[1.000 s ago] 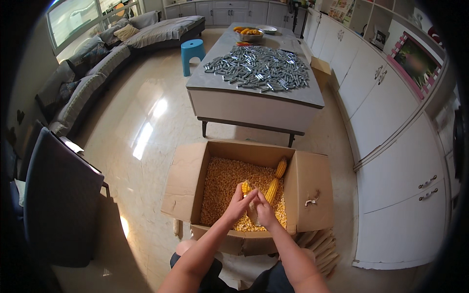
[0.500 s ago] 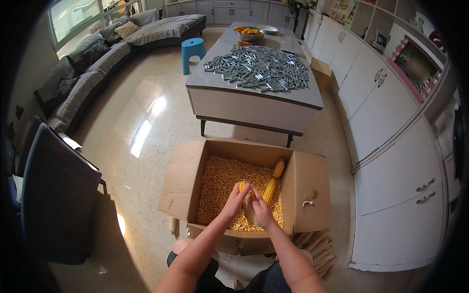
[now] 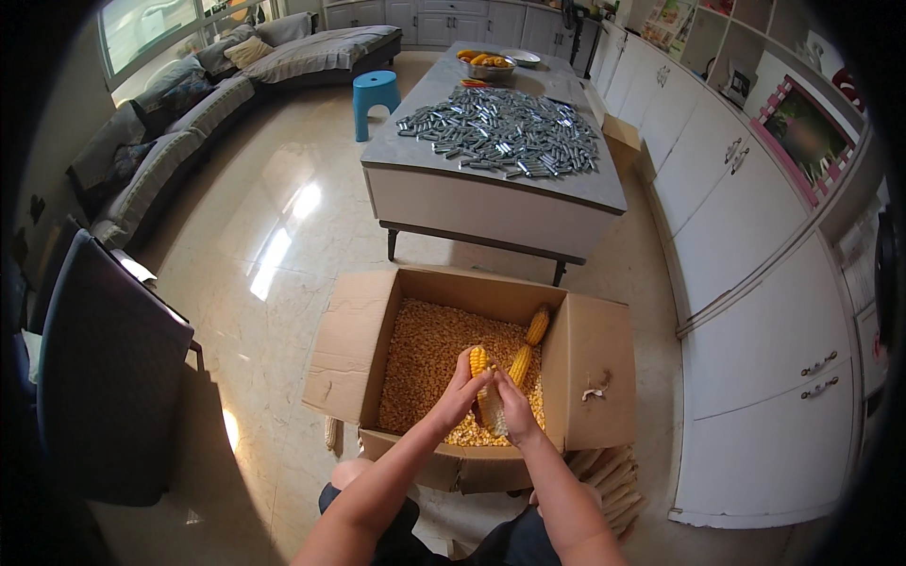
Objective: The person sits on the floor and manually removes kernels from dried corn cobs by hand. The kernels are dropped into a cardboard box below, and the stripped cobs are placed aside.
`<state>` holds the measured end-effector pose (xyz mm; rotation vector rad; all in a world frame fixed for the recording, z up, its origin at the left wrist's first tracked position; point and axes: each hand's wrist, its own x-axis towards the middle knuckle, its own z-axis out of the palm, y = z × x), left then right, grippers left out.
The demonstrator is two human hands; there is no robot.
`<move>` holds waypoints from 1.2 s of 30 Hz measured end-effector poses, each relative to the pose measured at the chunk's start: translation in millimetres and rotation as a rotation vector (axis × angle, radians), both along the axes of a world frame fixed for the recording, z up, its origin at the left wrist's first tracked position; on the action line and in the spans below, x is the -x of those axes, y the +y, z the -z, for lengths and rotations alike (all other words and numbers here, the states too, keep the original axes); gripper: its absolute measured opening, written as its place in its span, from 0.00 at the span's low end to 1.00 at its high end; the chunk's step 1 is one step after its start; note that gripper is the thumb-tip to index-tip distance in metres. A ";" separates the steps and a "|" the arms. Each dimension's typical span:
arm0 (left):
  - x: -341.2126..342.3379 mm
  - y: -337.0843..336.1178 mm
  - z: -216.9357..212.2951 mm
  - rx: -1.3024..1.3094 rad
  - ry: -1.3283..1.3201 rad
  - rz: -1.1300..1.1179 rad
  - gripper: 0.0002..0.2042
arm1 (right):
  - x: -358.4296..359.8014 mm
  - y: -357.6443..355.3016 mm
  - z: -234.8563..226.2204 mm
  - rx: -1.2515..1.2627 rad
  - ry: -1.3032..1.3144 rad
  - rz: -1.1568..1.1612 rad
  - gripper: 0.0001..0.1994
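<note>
Low in the centre of the frame, your left hand [image 3: 460, 389] and right hand [image 3: 516, 408] both grip one corn cob [image 3: 485, 387], fingers wrapped tight round it, over the cardboard box [image 3: 604, 368] of loose kernels [image 3: 425, 358]. Since a second ago the cob has tipped more upright, its bare lower part showing, so stripping looks under way. Two whole cobs [image 3: 528, 344] lie just beside, upper right.

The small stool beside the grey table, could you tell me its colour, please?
The stool is blue, seen in the head view.
</note>
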<state>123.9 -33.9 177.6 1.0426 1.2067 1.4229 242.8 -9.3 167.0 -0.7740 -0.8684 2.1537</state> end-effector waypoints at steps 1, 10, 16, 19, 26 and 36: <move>1.4 0.8 4.0 0.047 -0.084 0.007 0.17 | 1.6 -0.5 4.8 -0.084 -0.021 -0.008 0.22; 1.9 -0.5 8.8 0.088 -0.128 0.040 0.20 | 3.4 -2.5 -8.9 0.044 0.060 -0.018 0.22; -2.0 -1.8 13.6 0.016 0.015 0.021 0.25 | -0.9 -2.3 0.4 0.042 0.074 0.020 0.22; -4.8 -3.5 4.7 0.170 -0.256 0.021 0.25 | 3.1 -2.3 5.1 -0.081 0.010 0.084 0.22; -7.8 -4.8 5.2 0.147 -0.378 0.077 0.19 | 10.2 4.2 12.6 -0.501 -0.355 0.253 0.20; -17.4 -10.5 2.3 0.133 -0.097 0.136 0.20 | -9.5 18.5 -8.9 -0.695 -0.876 0.263 0.25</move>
